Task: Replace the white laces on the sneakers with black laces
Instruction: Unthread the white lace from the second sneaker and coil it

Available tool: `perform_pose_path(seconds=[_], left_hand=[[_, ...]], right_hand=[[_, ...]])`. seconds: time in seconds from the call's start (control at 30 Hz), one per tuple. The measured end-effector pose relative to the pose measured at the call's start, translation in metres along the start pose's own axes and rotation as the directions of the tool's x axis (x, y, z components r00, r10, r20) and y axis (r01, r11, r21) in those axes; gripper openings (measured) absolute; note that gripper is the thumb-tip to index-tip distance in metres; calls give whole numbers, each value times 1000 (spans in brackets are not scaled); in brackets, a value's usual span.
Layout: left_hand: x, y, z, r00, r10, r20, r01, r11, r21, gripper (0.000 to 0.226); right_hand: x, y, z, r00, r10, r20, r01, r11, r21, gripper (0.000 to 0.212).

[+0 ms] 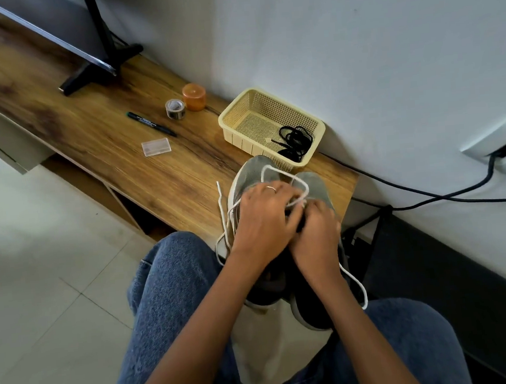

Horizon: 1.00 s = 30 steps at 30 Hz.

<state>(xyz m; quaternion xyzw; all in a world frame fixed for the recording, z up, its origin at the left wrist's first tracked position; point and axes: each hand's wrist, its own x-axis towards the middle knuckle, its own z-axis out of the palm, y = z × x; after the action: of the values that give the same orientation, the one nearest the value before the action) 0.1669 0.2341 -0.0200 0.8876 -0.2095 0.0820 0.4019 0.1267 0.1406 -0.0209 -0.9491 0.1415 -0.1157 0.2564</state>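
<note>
I see 2 grey sneakers point(253, 173) side by side at the near end of the wooden counter point(92, 120), toes pointing toward the wall, heels hanging over the edge above my knees. My left hand point(263, 218) lies over the left shoe's tongue area, a ring on 1 finger, its fingers curled down at the lacing. My right hand point(316, 232) is just beside it, touching it, fingers bent inward at the same spot. Both seem to be pinching the white lace point(302, 187), though the fingertips are hidden behind the knuckles, so I cannot tell exactly which strand each one has. A loop of that lace arcs over both toes; 1 loose end sticks up at the left of the shoes, another trails down on the right past my wrist.

Behind the sneakers, touching the left toe, stands a cream plastic basket point(238, 113) against the wall, with the black laces point(296, 140) bundled in its near right corner.

Further along the counter lie a clear small box point(156, 146), a dark marker point(151, 124), a tape roll point(175, 108) and an orange lid point(194, 96).
</note>
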Motion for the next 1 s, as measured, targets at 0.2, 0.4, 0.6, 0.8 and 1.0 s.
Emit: perform_pose_path(seconds=[0.2,0.4,0.6,0.8,1.0], left_hand=[[-14,-4,-28,998,-34,51,30,997,77,50],[-38,-10,-23,933,-357,49,358,934,-9,62],[-48,-17,1,897,-440,31,442,895,-68,65],[-46,-19,4,851,-524,24,520,838,-165,76],[-44,-18,5,854,-520,27,519,844,-136,80]], right_hand=[[-6,-17,-31,952,263,-158,-176,891,419,43],[16,-36,-36,985,-54,-166,103,946,306,21],[42,-40,-5,935,-155,320,209,968,-140,25],[39,-39,7,925,-36,378,140,958,-251,54],[37,-44,11,967,22,253,32,977,-211,24]])
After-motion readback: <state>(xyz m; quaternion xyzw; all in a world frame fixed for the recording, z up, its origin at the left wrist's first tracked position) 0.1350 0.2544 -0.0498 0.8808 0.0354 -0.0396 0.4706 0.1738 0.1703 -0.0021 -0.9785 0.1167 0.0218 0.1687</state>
